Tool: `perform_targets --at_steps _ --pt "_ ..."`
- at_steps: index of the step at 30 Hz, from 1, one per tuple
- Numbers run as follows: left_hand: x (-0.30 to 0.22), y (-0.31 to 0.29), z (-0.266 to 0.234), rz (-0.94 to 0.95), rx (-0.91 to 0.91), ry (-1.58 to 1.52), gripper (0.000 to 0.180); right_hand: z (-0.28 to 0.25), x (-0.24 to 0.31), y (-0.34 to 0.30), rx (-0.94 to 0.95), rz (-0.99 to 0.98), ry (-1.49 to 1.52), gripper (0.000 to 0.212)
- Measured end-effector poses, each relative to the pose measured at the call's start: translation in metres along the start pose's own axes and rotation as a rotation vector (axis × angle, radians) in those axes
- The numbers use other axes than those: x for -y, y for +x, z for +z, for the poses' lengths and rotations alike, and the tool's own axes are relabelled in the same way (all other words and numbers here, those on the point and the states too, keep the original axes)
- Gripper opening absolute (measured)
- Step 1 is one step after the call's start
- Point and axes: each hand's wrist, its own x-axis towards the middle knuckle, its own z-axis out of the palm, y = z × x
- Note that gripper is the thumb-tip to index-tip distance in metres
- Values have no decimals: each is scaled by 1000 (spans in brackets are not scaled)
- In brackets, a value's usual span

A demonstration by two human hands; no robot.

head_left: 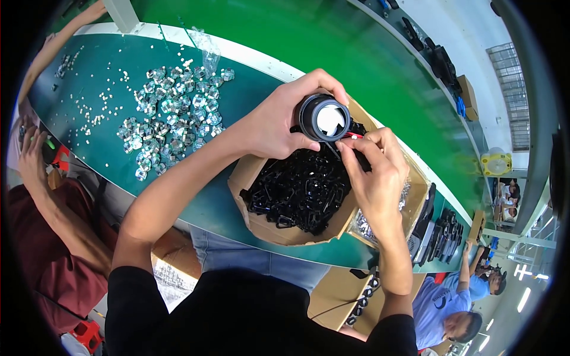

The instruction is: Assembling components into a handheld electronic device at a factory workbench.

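Note:
Above a cardboard box [258, 228] of black plastic parts [303, 190], my left hand [273, 113] grips a round black housing [330, 120]. Its open end is tipped toward me and looks white inside. Thumb and fingers wrap around its left and upper sides. My right hand [380, 172] is at the housing's lower right edge, fingertips pinched together. A short red wire [352, 135] shows at those fingertips, beside the rim. What the rest of the wire joins is hidden by the housing and fingers.
Many small clear-and-green parts [172, 107] lie heaped on the green table, with white bits scattered leftward. A second box [418, 178] of small silvery parts adjoins the first. Black devices [442, 237] stand in rows at right. A co-worker's arm [65, 219] is at left.

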Motion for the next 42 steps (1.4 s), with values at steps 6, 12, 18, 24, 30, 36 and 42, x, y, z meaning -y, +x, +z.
perform_targets --at_steps 6,12,18,24,30,36,42 --pt "0 -1 0 -30 -10 -42 73 1 -3 -1 12 -47 5 13" --pt "2 0 -2 -6 25 25 72 3 -2 -6 -12 -17 38 13" --pt "2 0 -4 -2 24 -46 71 4 1 -4 -10 31 58 12" --pt "0 0 -1 -34 17 -14 69 -3 -2 -3 57 91 99 12" --pt "-6 1 6 -32 -43 -60 68 -7 -6 -3 91 86 130 15" --pt "-6 0 5 -18 -49 -37 67 -7 -9 -1 121 217 296 18" --pt "2 0 -1 -5 -6 -75 70 -17 -12 2 108 329 411 19"
